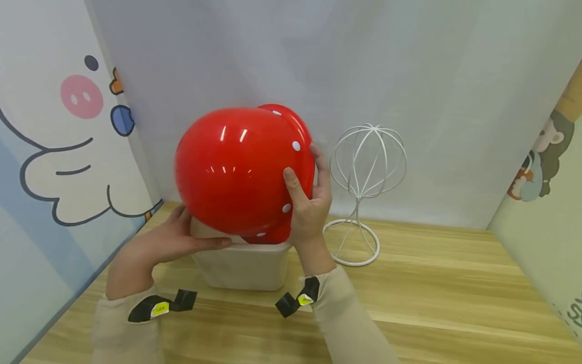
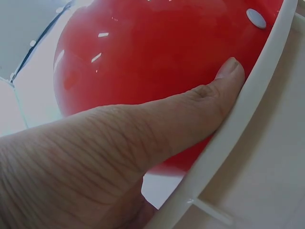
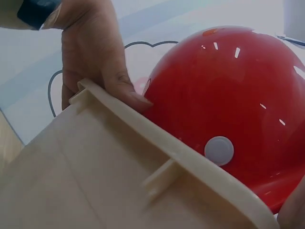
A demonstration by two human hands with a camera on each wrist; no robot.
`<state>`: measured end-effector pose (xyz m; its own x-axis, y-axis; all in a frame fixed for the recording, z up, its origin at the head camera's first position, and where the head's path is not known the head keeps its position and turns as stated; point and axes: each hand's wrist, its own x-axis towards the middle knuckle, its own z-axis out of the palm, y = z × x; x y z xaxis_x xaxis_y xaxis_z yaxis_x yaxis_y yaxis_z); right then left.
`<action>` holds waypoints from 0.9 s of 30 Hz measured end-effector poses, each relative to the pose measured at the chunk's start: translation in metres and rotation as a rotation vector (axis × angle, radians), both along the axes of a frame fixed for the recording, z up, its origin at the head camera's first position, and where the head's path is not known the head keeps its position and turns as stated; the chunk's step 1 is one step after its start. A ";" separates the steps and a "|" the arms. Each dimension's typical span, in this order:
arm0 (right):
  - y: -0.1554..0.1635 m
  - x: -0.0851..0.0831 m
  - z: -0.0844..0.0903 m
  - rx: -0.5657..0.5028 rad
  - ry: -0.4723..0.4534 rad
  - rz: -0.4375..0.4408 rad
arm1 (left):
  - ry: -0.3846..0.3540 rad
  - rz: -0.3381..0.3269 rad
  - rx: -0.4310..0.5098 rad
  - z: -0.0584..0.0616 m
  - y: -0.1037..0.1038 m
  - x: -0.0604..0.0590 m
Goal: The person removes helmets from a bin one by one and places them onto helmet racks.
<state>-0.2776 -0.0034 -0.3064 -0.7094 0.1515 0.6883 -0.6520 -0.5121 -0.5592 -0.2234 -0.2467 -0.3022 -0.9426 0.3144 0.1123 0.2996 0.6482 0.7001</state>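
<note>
A glossy red helmet [image 1: 232, 172] with small white rivets hangs tilted just above a cream plastic box [image 1: 241, 268]. My right hand [image 1: 306, 194] grips the helmet's right edge, thumb on the outer shell and fingers behind the rim. My left hand [image 1: 179, 236] holds the box's left corner, and its thumb [image 2: 190, 114] lies along the box rim [image 2: 248, 114] and touches the helmet [image 2: 143, 52]. In the right wrist view the left hand [image 3: 90, 52] sits on the box's rim [image 3: 157, 138] beside the helmet [image 3: 228, 81]. The inside of the box is hidden.
A white wire hat stand [image 1: 366, 167] stands upright on the wooden table [image 1: 432, 288], right of the box. Cartoon-printed panels close off the left [image 1: 54, 151] and right [image 1: 545, 167] sides, and a plain white wall stands behind.
</note>
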 end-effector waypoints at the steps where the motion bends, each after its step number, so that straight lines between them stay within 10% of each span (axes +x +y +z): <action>1: 0.002 0.000 0.001 -0.018 0.004 0.007 | -0.008 0.006 -0.008 0.000 0.000 0.000; 17: 0.061 0.011 0.045 -0.365 0.203 0.150 | -0.044 -0.016 0.022 -0.001 0.000 -0.005; 27: 0.106 0.003 0.054 -0.515 0.255 0.208 | -0.070 0.104 -0.150 -0.001 -0.004 -0.002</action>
